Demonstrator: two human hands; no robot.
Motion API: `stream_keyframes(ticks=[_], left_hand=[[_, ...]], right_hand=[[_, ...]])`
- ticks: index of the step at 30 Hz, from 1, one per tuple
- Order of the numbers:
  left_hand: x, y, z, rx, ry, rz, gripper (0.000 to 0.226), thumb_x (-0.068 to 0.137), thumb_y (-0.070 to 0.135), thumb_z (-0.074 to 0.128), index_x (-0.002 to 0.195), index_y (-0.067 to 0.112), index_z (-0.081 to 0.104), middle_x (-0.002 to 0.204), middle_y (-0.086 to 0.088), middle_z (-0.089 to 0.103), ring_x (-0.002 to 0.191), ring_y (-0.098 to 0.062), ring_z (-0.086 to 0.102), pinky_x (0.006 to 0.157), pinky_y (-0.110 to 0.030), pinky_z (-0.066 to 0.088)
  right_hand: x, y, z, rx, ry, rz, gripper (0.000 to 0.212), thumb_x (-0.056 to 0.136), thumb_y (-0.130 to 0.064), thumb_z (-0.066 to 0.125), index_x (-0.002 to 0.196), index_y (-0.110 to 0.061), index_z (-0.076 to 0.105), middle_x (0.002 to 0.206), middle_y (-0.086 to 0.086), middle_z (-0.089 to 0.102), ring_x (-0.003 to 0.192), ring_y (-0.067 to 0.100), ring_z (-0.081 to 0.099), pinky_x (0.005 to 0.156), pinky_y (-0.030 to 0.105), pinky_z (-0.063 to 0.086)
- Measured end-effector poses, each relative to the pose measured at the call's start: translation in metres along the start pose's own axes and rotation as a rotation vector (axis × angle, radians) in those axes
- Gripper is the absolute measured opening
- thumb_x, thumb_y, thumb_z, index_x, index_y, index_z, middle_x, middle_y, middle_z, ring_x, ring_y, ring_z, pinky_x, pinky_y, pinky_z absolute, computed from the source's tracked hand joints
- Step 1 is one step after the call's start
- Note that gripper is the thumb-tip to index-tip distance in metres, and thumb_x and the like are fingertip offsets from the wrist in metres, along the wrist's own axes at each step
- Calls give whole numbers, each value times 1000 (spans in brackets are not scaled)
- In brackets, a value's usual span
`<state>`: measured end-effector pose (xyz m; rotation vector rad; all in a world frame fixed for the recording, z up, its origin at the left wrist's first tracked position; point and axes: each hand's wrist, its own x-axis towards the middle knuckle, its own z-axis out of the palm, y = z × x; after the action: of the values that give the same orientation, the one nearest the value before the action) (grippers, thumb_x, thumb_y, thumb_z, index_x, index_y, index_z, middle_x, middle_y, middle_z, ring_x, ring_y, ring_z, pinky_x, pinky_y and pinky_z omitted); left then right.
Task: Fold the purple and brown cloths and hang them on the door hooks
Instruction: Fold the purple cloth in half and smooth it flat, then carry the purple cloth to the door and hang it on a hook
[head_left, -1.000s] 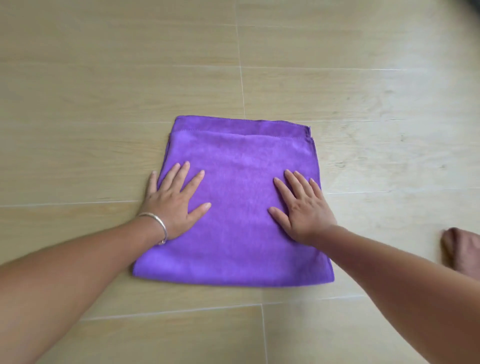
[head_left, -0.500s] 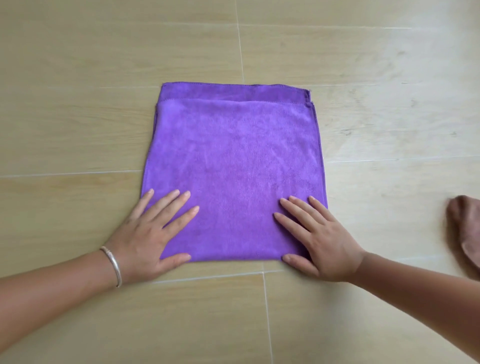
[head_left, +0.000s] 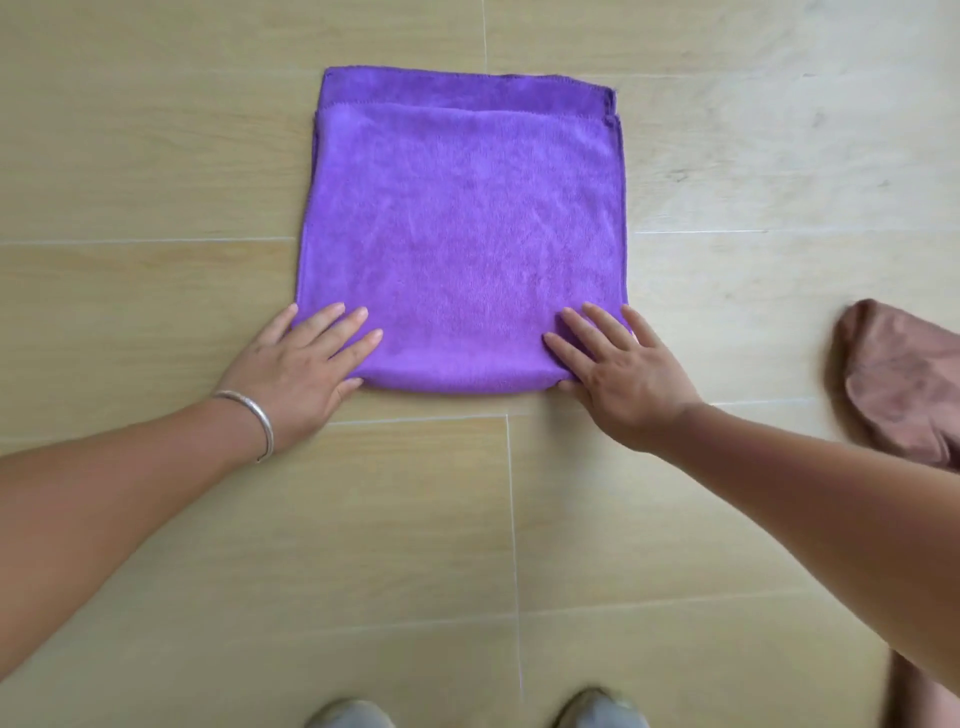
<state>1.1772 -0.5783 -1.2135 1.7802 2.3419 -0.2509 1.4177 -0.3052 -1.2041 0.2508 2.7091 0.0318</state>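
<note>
1. Purple cloth (head_left: 467, 249) sits flat on the floor (head_left: 156, 156) in front of me, folded into a near square, its fold along the near edge and a strip of the lower layer peeking out along the far edge.
2. My left hand (head_left: 298, 374) is down at the near left corner, palm flat, fingers (head_left: 358, 348) straight and a little spread, their tips resting on the cloth while the heel of the hand lies on the floor.
3. My thumb on that side touches the folded near edge from the front.
4. My right hand (head_left: 623, 379) mirrors it at the near right corner, fingers straight and fanned apart, pressing the cloth down, with the thumb tucked against the rounded fold.
5. Neither hand pinches or lifts anything; both just lie flat on top.
6. A silver bangle (head_left: 254, 421) circles my left wrist.
7. Brown cloth (head_left: 904, 389) lies crumpled on the floor off to my right, well apart from the purple one, partly cut off by the frame edge and partly hidden behind my right forearm.
8. The toes of my two shoes (head_left: 348, 714) show at the bottom edge, on the pale wood-look floor tiles.
</note>
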Motion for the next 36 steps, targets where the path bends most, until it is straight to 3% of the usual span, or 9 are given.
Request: stream_keyframes(ticks=[2,6,16,20,29,36], left_hand=[[-12,7,-17,-22,-72,-77,50,96,34,54,142,17,47,149,-10,43,138,-30,38,109,-55,27],[-53,21,-66,-29,-188,-206,53,99,44,32,150,28,30,157,-1,28,145,-21,20,113,-48,18],[-141,26,-270,4,-297,-343,52,100,45,23,150,33,28,157,4,27,147,-15,14,114,-53,1],[-156,7,-392,-45,-266,-368,52,100,45,20,151,35,24,160,6,20,148,-13,6,114,-51,-3],[-195,-31,-699,-38,-137,-273,51,100,45,14,151,39,17,160,12,11,147,-7,-4,116,-44,-8],[-210,-59,-911,12,88,-255,49,101,46,16,150,41,19,160,13,13,147,-6,-5,118,-44,-9]], right_hand=[[-15,-8,-20,14,-60,56,57,100,-50,14,153,-30,20,161,5,16,149,25,8,119,48,4],[-52,-25,-70,57,-118,112,58,99,-51,9,153,-32,15,162,4,11,149,23,3,119,47,2],[-144,-35,-273,108,-162,144,57,99,-50,9,152,-30,19,162,4,12,149,22,0,119,47,0],[-180,-19,-395,99,-167,158,53,101,-48,10,151,-32,20,161,1,14,149,20,-1,119,47,-1],[-288,33,-694,134,30,125,50,102,-48,17,147,-31,31,159,-1,21,148,18,5,119,44,2],[-344,77,-891,37,247,128,49,102,-50,18,146,-35,34,158,-4,22,148,15,7,119,40,4]])
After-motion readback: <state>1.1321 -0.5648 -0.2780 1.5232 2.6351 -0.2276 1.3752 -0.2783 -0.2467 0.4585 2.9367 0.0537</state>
